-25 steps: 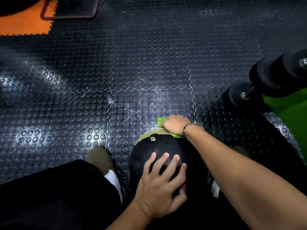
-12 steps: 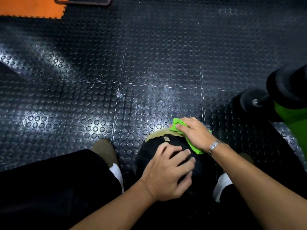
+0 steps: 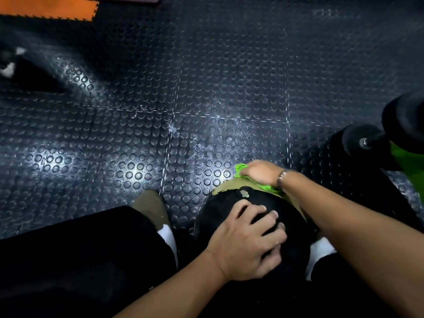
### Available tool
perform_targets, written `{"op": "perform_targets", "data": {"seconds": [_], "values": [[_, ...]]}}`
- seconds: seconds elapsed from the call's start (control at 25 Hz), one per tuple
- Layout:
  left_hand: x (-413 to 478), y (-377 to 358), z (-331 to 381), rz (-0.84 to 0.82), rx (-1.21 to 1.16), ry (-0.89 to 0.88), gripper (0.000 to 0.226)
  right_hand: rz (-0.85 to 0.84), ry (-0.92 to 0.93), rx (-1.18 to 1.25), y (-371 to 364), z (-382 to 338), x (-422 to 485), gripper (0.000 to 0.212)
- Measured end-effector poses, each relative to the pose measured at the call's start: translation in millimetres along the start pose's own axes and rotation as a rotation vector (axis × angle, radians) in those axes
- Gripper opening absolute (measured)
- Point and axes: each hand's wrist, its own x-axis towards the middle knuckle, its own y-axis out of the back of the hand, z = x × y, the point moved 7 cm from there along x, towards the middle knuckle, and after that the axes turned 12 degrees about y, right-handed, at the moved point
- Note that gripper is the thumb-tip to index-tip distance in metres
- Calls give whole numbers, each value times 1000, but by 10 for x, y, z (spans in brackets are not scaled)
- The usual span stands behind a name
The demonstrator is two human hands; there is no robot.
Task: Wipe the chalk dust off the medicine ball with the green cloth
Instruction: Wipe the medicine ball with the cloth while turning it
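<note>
The black medicine ball [image 3: 229, 203], worn tan along its far edge, stands on the floor between my feet. My left hand [image 3: 250, 244] rests on its top with the fingers curled over the surface, steadying it. My right hand [image 3: 261, 173] presses the green cloth [image 3: 241, 169] onto the ball's far side; the cloth is bunched under the palm and fingers, and only its ends show at the fingertips and below the wrist. A watch sits on my right wrist.
The floor is black studded rubber tiles [image 3: 160, 111] with pale chalk dust in front of the ball. A black dumbbell [image 3: 367, 138] and something green [image 3: 408, 157] lie at the right edge. An orange mat [image 3: 46, 6] lies far left. My shoes flank the ball.
My right hand has slid the cloth back to the ball's far edge. My left hand's fingers have curled more over the ball's top. The view has shifted slightly.
</note>
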Motion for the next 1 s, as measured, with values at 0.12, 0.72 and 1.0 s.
{"op": "perform_targets", "data": {"seconds": [0.12, 0.72, 1.0], "values": [[-52, -12, -52, -25, 45, 2, 39, -133, 61, -299, -163, -441, 316, 27], [138, 76, -247, 22, -44, 101, 26, -15, 350, -305, -104, -958, 64, 34], [246, 89, -401, 24, -66, 213, 29, 505, -84, 826, -111, 787, -512, 49]]}}
